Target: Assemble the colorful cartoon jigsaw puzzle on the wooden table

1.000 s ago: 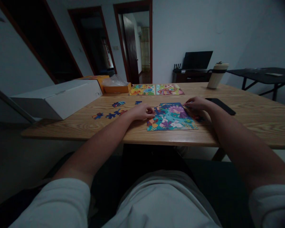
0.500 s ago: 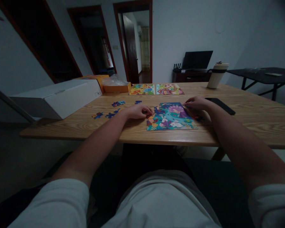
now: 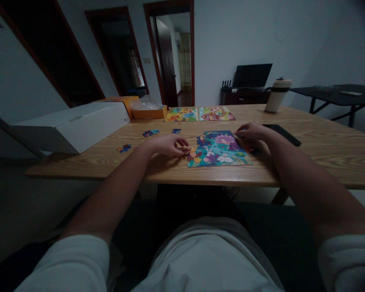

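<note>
Left fingers (image 3: 180, 140) curl and right fingers (image 3: 242, 127) bunch; whether either grips a piece cannot be told. Puzzle (image 3: 220, 149) lies between them on bench (image 3: 325, 152). Advisable: right steadies, left works squarely, without lifting edges.

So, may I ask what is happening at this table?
A person is handling a partly assembled jigsaw on a wooden table. The left hand seems to pinch a small piece beside the jigsaw's left edge; the right hand is at its upper right edge. Loose pieces lie farther left.
</note>
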`<state>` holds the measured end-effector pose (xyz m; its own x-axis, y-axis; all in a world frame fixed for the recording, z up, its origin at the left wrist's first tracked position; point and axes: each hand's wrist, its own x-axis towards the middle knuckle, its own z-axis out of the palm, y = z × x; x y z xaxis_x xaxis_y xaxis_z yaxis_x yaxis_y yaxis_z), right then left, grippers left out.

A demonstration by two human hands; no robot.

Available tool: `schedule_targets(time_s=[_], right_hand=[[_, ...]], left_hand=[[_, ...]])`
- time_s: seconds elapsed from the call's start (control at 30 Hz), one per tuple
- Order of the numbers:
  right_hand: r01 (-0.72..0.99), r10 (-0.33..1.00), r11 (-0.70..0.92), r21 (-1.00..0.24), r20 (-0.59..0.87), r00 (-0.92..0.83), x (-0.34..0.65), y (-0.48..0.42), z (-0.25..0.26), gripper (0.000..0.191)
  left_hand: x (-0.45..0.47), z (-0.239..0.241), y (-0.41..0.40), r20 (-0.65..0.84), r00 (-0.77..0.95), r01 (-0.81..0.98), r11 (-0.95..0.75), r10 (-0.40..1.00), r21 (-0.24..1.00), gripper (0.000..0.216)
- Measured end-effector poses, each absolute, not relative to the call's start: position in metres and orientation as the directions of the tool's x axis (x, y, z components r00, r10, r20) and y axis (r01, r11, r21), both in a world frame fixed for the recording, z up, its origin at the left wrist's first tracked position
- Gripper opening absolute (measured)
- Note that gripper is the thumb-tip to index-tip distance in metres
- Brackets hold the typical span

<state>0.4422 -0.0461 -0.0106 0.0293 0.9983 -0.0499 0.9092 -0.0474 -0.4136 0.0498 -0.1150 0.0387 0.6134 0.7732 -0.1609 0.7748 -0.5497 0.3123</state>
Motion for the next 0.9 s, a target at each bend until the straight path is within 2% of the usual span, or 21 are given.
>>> schedule_targets(time_s=[0.17, 0.3, 0.57, 0.9], right_hand=[[0.917, 0.999, -0.045, -0.397, -0.045, 0.029, 0.443, -0.047, -0.01, 0.031], [0.927, 0.999, -0.031, -0.373, -0.045, 0.015, 0.444, -0.046, -0.01, 0.034], [0.927, 0.999, -0.029, -0.374, -0.041, 0.015, 0.445, -0.048, -0.01, 0.034], [0.927, 0.998, -0.046, -0.373, -0.057, 0.026, 0.443, -0.049, -0.009, 0.034]], left_hand=[[0.041, 0.03, -0.136, -0.065, 0.555, 0.825, -0.538, 0.829, 0.173, 0.044], [0.033, 0.024, -0.141, -0.041, 0.594, 0.797, -0.58, 0.803, 0.169, 0.046], [0.036, 0.022, -0.146, 0.027, 0.552, 0.823, -0.55, 0.833, 0.142, 0.042], [0.041, 0.007, -0.14, 0.191, 0.535, 0.843, -0.536, 0.823, -0.055, 0.044]])
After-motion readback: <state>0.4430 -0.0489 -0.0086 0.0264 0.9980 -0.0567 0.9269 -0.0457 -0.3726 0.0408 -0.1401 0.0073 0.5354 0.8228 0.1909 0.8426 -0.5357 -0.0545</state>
